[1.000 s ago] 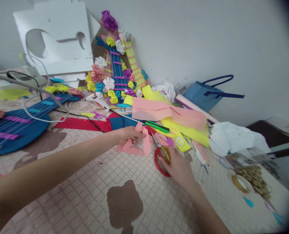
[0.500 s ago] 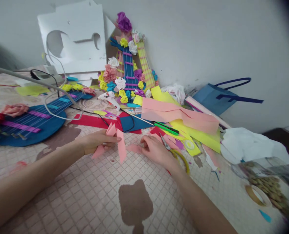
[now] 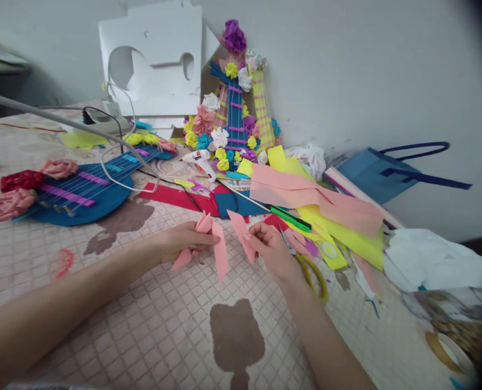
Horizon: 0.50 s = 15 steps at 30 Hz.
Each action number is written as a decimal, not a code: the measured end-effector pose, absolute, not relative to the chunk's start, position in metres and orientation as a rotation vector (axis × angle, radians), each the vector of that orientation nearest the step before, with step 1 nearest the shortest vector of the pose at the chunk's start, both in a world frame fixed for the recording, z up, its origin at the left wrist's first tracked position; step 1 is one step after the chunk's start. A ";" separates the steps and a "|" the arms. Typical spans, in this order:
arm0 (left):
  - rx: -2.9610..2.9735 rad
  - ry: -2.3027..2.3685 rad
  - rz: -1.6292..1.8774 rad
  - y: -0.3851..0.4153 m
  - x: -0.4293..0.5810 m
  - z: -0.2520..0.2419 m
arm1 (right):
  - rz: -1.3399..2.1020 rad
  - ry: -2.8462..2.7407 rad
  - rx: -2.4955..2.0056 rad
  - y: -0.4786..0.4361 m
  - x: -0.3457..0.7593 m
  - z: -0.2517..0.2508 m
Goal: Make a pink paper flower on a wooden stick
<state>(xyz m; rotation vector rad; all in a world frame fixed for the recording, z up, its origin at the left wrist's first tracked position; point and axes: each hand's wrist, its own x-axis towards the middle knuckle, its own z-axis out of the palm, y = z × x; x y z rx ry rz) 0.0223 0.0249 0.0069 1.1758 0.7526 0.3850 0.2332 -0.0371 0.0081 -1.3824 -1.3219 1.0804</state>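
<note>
My left hand (image 3: 184, 241) pinches several folded pink paper strips (image 3: 221, 252) between thumb and fingers; their ends stick out above and below it. In my right hand (image 3: 271, 246) a single pink paper strip (image 3: 241, 233) is held up at a slant by the fingertips. The two hands are a short way apart over the patterned tablecloth. Just beside my right hand lie scissors (image 3: 314, 276) with yellow handles, their blades partly under pink scraps. Past my hands are a red paper strip (image 3: 176, 199) and a blue paper piece (image 3: 241, 205).
A blue paper guitar (image 3: 82, 200) with paper flowers lies at left, a cable arching over it. Further back are a white glue gun (image 3: 200, 161) and flower-covered guitars (image 3: 235, 116). A green cutter (image 3: 290, 218), pink sheets (image 3: 314, 192) and tape roll (image 3: 448, 352) lie to the right.
My right hand has raised a pink strip off the table and now holds it upright at a slant. My left hand keeps its strips. The whole view has shifted.
</note>
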 end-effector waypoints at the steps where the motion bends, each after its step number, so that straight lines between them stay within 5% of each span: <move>1: 1.140 0.761 0.388 0.023 0.023 0.008 | 1.125 -1.237 -1.358 -0.039 0.228 0.007; 15: 1.015 0.945 0.542 0.017 0.031 0.003 | 1.261 -1.003 -1.333 -0.048 0.202 -0.003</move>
